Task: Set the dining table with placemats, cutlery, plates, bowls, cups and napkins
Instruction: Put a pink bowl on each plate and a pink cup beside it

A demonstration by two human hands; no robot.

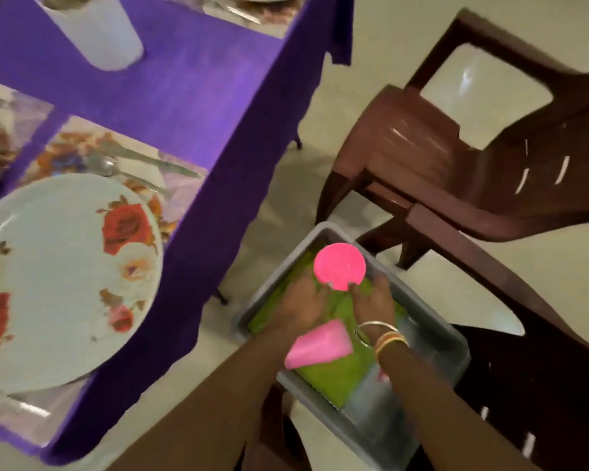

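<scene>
Left hand (305,305) and right hand (374,300) pinch the near rim of a round pink plastic bowl (339,266) inside the grey plastic tub (374,433) on the floor, with the purple-clothed table (198,96) up-left, nearer the left hand.

Grey tub (381,436) open on top. Purple tablecloth (191,300) close on left, brown chair (541,385) close on right. Bare floor (279,205) free beyond. Pink bowl (339,265), pink cup (320,345) inside tub.

Down in the grey bin (385,433), one pink cup (339,266) shows end-on as a bright round disc, its near edge between the left hand (303,302) and right hand (373,300). A second pink cup (318,345) lies on its side on the green napkins (337,375).
</scene>
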